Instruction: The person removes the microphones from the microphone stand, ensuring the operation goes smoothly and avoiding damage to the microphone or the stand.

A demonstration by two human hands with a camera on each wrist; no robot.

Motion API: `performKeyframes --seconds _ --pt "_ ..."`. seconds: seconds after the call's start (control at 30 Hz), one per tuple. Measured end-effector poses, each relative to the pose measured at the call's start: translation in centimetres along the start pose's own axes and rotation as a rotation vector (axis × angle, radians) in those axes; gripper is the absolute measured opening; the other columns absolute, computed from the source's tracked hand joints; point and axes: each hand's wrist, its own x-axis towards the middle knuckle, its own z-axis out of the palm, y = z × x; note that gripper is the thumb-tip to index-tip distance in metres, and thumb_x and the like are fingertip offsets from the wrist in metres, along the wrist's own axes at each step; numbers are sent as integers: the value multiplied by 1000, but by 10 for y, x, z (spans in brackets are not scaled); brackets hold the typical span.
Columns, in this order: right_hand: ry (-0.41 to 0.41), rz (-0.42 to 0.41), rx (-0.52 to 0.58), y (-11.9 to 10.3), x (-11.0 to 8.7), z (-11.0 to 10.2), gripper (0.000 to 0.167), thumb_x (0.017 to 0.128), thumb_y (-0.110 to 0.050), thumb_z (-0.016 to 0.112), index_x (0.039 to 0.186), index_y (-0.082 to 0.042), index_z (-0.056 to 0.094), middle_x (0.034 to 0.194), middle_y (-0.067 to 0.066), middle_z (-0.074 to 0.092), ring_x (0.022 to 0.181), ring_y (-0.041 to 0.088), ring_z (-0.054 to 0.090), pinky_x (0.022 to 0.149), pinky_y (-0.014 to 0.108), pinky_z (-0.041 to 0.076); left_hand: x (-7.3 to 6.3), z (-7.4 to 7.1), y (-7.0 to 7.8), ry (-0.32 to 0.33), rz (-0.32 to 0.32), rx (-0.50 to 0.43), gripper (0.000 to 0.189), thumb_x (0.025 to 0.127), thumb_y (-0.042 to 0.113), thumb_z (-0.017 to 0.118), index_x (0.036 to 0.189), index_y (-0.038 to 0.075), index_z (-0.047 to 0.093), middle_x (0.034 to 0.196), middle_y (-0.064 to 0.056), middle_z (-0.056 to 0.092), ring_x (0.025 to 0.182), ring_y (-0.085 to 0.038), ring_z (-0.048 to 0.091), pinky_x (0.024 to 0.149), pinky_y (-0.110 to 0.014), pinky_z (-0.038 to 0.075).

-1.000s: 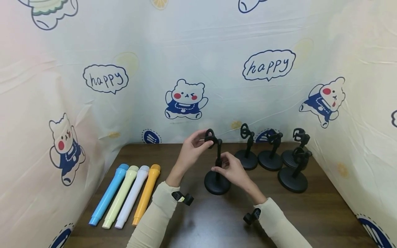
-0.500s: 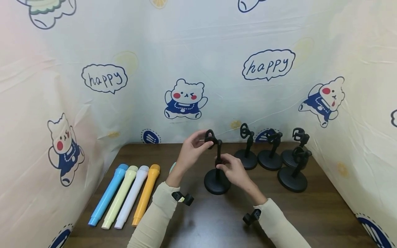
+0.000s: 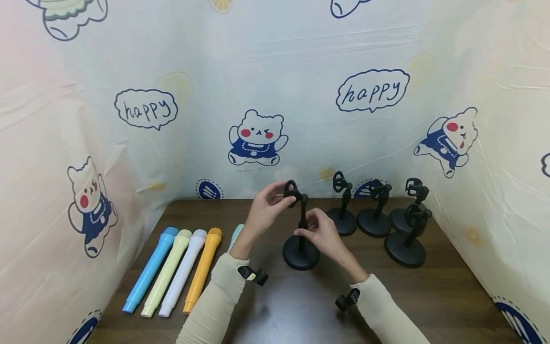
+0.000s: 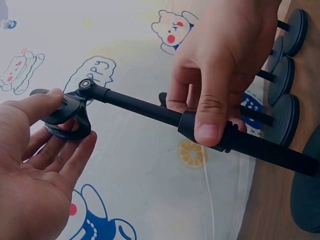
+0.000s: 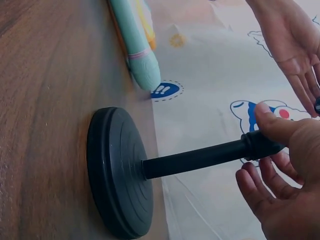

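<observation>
A black desktop microphone stand [image 3: 301, 255] stands upright on the table in front of me, its round base flat on the wood. My left hand [image 3: 267, 211] holds the clip [image 4: 70, 120] at its top between thumb and fingers. Lower down, my right hand [image 3: 323, 235] grips the collar [image 4: 187, 126] midway up the pole, with the thumb [image 4: 209, 127] pressed along it. In the right wrist view the lower pole [image 5: 195, 159] runs bare from the collar to the base [image 5: 120, 172].
To the left lie several toy microphones in a row, from blue [image 3: 150, 271] to orange [image 3: 204, 270]. A mint microphone [image 3: 236, 235] lies partly hidden behind my left forearm. At the back right stand several more black stands [image 3: 406, 248], near the printed cloth wall [image 3: 309, 143].
My right thumb and fingers have shifted to and fro round the collar. My left hand stays at the clip. The mint microphone's head has come into sight beside my left wrist.
</observation>
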Motion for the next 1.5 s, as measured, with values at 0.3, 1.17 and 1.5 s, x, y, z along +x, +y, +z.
performKeyframes --seconds 0.3,1.17,1.5 --pt "-55 -125 73 1 -3 -2 32 94 3 73 124 -9 73 118 10 74 102 22 73 91 39 63 -1 0 1 1 -35 3 41 101 13 75 140 12 65 130 -15 72 114 -30 76 99 -33 62" --pt "-29 -97 68 3 -4 -3 32 93 0 76 123 -8 70 112 7 72 100 19 70 95 44 62 0 0 2 11 -30 3 40 101 15 76 139 14 66 130 -13 72 113 -31 76 100 -32 61" --pt "-23 -48 61 1 -2 4 43 91 -17 86 128 -11 63 115 6 70 104 20 68 99 52 59 1 0 1 5 -31 6 41 100 13 76 140 12 65 132 -15 71 115 -31 76 102 -33 60"
